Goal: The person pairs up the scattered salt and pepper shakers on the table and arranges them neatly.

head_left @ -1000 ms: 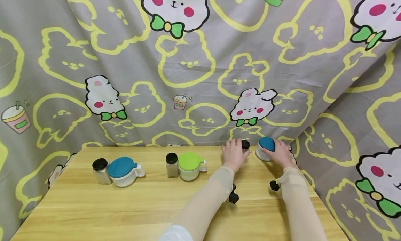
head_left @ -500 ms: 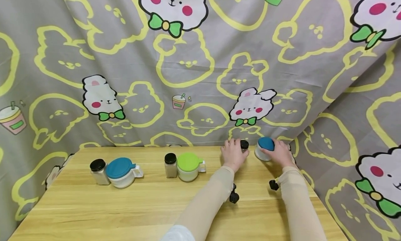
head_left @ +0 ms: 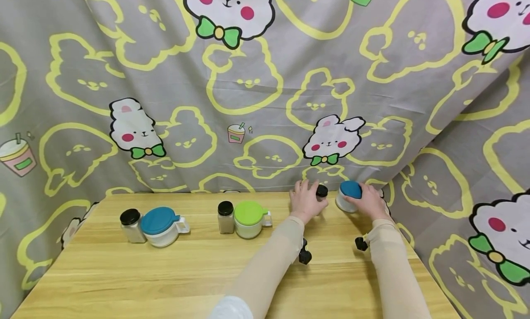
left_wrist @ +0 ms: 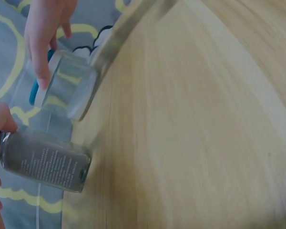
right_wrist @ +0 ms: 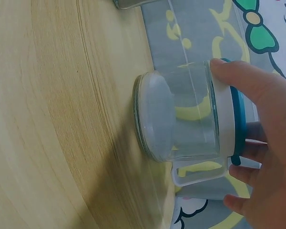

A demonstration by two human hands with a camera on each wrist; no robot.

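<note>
At the back right of the table, in the head view, my right hand point(head_left: 370, 202) grips the blue lid point(head_left: 350, 189) of a clear glass jar. The right wrist view shows this glass jar point(right_wrist: 193, 114) standing with a handle on its side and nothing visible inside. My left hand point(head_left: 305, 200) is spread beside a black-lidded spice jar point(head_left: 321, 192). In the left wrist view the spice jar point(left_wrist: 45, 160) stands on the wood, thumb at its neck and other fingertips apart from it.
To the left stand a green-lidded jar point(head_left: 248, 217) with a spice jar point(head_left: 226, 217), and a blue-lidded jar point(head_left: 159, 227) with another spice jar point(head_left: 132, 227). A patterned curtain point(head_left: 265, 112) hangs along the back and right edges of the wooden table point(head_left: 165, 282).
My left hand has shifted slightly left and its fingers have spread away from the spice jar's lid. The right hand stays on the blue-lidded jar.
</note>
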